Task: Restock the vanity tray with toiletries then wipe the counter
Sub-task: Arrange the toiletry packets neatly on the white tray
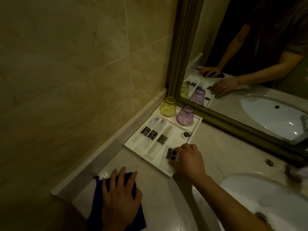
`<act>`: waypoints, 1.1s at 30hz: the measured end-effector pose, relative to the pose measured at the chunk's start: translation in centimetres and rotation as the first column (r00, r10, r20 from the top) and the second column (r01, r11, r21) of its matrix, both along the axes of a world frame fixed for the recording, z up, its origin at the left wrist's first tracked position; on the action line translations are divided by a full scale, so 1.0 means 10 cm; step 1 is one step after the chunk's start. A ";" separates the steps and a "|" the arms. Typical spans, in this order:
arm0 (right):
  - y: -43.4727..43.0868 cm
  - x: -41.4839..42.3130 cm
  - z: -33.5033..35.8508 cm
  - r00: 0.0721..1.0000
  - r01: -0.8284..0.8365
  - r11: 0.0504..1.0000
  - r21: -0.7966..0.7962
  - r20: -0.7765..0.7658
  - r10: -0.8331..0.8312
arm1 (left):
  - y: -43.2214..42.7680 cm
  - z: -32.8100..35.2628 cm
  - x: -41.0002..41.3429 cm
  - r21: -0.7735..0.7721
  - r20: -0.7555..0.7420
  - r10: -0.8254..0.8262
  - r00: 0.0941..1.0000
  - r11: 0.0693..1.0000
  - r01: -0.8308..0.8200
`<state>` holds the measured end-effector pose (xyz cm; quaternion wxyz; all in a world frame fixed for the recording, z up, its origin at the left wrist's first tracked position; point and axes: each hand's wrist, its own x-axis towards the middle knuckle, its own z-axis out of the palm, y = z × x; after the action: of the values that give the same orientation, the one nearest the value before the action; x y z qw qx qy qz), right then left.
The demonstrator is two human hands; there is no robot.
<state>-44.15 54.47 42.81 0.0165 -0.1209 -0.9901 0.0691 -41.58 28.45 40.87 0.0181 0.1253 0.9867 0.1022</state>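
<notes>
One packet (170,154) in tray (131,144), between right fingers (181,148)

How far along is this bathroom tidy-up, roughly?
Mostly restocked: the tray holds several packets and two upturned cups. The right hand pinches another packet in the near compartment. Wiping the counter seems left; the left hand rests flat on the blue cloth.

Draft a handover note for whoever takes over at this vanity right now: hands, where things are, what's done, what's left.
Left hand: pressed flat on the blue cloth on the counter, near the wall.
Right hand: pinching a black-labelled packet in the near-right compartment of the tray.
Tray: other packets lie in the long slots; the yellow cup and purple cup stand upside down at the back.
Done: the tray looks mostly stocked.
Left: seat this packet, then wipe the counter.
</notes>
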 end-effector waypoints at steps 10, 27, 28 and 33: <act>-0.11 0.24 0.04 0.996 0.089 0.944 -0.318 0.005 -0.092 | -0.01 -0.04 -0.02 -0.016 0.049 0.007 0.999 1.000 -0.006; -0.21 0.13 -0.11 0.988 -0.100 0.990 -0.101 -0.126 0.087 | 0.00 -0.05 -0.02 -0.047 0.076 0.017 0.997 0.999 -0.014; -0.22 0.13 -0.11 0.988 -0.076 0.992 -0.099 -0.144 0.062 | 0.00 -0.04 -0.02 -0.042 0.067 0.014 0.998 0.999 -0.011; -0.22 0.13 -0.13 0.993 -0.069 0.994 -0.079 -0.097 0.061 | 0.00 -0.02 -0.01 -0.019 0.041 0.005 0.999 1.000 -0.004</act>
<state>-42.82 52.31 41.52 0.0561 -0.0856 -0.9880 0.1159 -41.72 28.42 40.67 0.0392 0.1207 0.9873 0.0955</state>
